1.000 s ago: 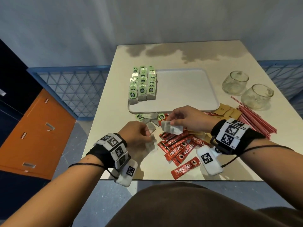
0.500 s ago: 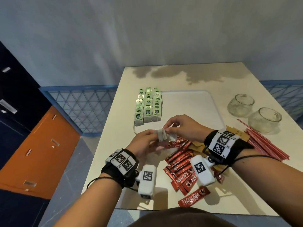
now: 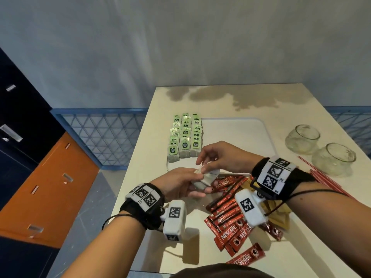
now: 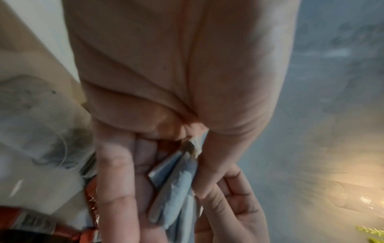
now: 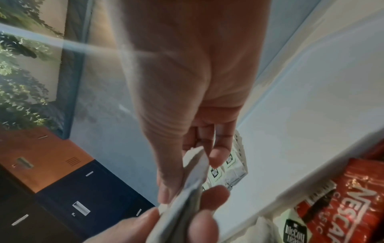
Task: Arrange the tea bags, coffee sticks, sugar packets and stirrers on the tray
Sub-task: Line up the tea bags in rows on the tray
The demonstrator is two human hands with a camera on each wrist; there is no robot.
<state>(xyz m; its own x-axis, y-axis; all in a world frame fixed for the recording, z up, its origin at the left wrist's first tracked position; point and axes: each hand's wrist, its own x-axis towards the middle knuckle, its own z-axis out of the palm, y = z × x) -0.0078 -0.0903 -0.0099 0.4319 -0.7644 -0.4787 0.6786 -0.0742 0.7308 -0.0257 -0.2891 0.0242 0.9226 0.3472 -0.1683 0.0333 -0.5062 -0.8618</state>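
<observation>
Both hands, left hand (image 3: pixel 178 184) and right hand (image 3: pixel 222 157), pinch flat grey paper tea bags (image 3: pixel 206 177) over the white rectangular plastic tray (image 3: pixel 236 135)'s near edge, its right side bare.

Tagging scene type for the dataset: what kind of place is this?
Probably an office or staff break area, not a home kitchen: orange and dark metal lockers beside a plain table, with bulk tea bags on a serving tray.
</observation>
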